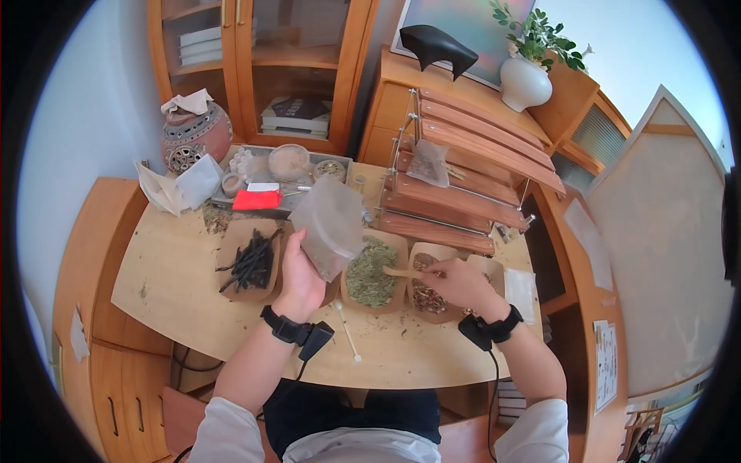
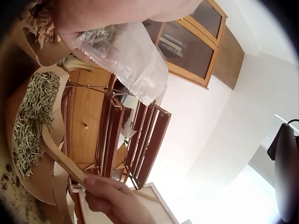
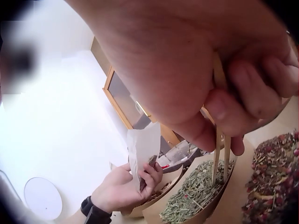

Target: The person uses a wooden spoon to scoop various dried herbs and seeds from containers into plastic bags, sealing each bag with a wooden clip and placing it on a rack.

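My left hand (image 1: pixel 302 279) holds a translucent pouch (image 1: pixel 332 220) above the row of paper trays. Some green dried herb shows inside the pouch (image 2: pixel 140 65) in the left wrist view. With curled fingers my right hand (image 1: pixel 465 285) grips wooden tongs (image 1: pixel 401 272). The tongs' two prongs (image 3: pixel 226 161) reach into the dried green herb (image 1: pixel 369 282), which fills a brown paper tray (image 1: pixel 351 302). Just right of it, under my right hand, is a tray of reddish dried mix (image 1: pixel 429 299).
Dark sticks (image 1: pixel 253 262) fill a tray on the left. A white stick tool (image 1: pixel 347 332) lies near the table's front. Behind are a grey tray (image 1: pixel 289 202) with jars and a red packet (image 1: pixel 257 200), and a slatted wooden rack (image 1: pixel 463 202) with a small bag (image 1: pixel 428 163).
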The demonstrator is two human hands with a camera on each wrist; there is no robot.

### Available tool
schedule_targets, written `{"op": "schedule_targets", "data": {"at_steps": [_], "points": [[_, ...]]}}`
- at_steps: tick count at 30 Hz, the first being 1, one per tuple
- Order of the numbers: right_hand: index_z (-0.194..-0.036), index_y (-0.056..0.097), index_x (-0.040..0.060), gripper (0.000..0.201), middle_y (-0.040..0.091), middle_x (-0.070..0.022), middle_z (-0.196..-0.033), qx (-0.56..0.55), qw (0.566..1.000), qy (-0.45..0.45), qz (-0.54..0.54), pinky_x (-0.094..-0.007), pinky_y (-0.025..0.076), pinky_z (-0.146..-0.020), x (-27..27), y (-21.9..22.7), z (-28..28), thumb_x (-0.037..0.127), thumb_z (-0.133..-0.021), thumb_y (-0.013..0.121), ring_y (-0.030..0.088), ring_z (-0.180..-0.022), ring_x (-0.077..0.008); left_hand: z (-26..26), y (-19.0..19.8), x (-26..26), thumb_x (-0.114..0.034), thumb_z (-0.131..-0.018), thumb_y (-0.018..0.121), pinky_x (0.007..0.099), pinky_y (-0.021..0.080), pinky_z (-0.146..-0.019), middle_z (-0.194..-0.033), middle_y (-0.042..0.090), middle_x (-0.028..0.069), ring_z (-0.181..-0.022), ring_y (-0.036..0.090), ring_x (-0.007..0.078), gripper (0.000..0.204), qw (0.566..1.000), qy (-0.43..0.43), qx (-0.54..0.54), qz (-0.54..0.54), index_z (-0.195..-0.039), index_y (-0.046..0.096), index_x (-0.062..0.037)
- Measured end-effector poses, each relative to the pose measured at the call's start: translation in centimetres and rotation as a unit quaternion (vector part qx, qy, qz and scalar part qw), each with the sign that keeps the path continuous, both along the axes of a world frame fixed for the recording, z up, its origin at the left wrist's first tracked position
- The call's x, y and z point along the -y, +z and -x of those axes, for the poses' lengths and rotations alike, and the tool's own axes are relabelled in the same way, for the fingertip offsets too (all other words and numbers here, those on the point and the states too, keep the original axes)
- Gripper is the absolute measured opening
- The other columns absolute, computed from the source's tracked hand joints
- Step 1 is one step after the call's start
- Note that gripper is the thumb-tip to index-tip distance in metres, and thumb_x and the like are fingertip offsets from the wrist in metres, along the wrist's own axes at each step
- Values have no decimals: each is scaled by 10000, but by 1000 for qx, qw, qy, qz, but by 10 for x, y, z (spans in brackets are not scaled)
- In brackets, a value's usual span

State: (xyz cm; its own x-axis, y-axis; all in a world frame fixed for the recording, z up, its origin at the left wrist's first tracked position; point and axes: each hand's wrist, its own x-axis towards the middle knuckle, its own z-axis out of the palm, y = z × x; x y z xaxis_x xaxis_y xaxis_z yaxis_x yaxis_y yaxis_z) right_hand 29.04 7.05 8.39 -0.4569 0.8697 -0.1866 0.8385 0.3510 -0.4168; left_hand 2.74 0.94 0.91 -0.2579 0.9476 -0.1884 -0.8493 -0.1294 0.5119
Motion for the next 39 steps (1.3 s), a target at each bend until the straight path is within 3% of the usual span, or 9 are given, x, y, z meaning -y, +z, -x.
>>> {"op": "schedule_targets", "data": {"at_steps": [3, 6, 15, 23, 31, 34, 39], "points": [[-1008, 746, 100, 294, 708, -166, -881, -21, 1000, 6, 16, -431, 541, -793, 5, -9, 11, 325, -891, 596, 678, -843, -365, 1, 0, -1, -377, -1002, 410, 398, 385, -1077, -1388, 527, 67, -1281, 491, 242, 505, 1000, -1, 4, 4, -1406, 440, -75], [-1052, 738, 95, 301, 704, -179, -839, -32, 997, 57, -48, -426, 542, -761, 11, -25, 15, 327, -900, 622, 684, -826, -356, 0, 5, 0, -365, -1009, 377, 409, 372, -1098, -1409, 517, 80, -1295, 487, 254, 511, 1000, 1, 0, 14, -1425, 421, -72], [-973, 709, 109, 187, 679, -141, -731, -71, 971, 116, -196, -438, 543, -614, 18, -60, 17, 246, -903, 602, 668, -663, -339, -1, 3, 0, -355, -1010, 387, 403, 368, -1106, -1415, 512, 85, -1302, 481, 259, 516, 1000, 3, -1, 6, -1429, 414, -56], [-1021, 707, 126, 188, 677, -140, -741, -116, 964, 90, -220, -446, 539, -610, 16, -61, 12, 244, -913, 608, 659, -657, -342, -2, 4, 1, -350, -1011, 392, 401, 376, -1096, -1415, 513, 79, -1300, 482, 250, 508, 1000, 7, 7, 12, -1428, 420, -60], [-1056, 714, 109, 204, 667, -157, -733, -137, 975, 11, -177, -407, 534, -604, 23, -12, 6, 228, -905, 647, 662, -660, -343, 2, -15, -3, -375, -996, 451, 406, 395, -1065, -1394, 517, 66, -1269, 492, 233, 507, 1000, -10, 9, 7, -1407, 443, -78], [-1073, 714, 85, 233, 669, -175, -756, -197, 968, 0, -155, -385, 530, -614, 19, 9, 7, 242, -912, 652, 663, -663, -340, 1, -14, -3, -372, -1003, 422, 408, 393, -1075, -1393, 526, 59, -1281, 493, 236, 507, 1000, -26, 0, 10, -1419, 432, -83], [-1091, 710, 63, 253, 675, -196, -790, -247, 958, 33, -141, -379, 530, -650, 18, 33, 26, 235, -920, 636, 667, -697, -338, -5, -2, 1, -368, -1003, 413, 420, 387, -1084, -1395, 526, 60, -1289, 493, 236, 513, 997, -67, -28, 16, -1430, 419, -83]]}}
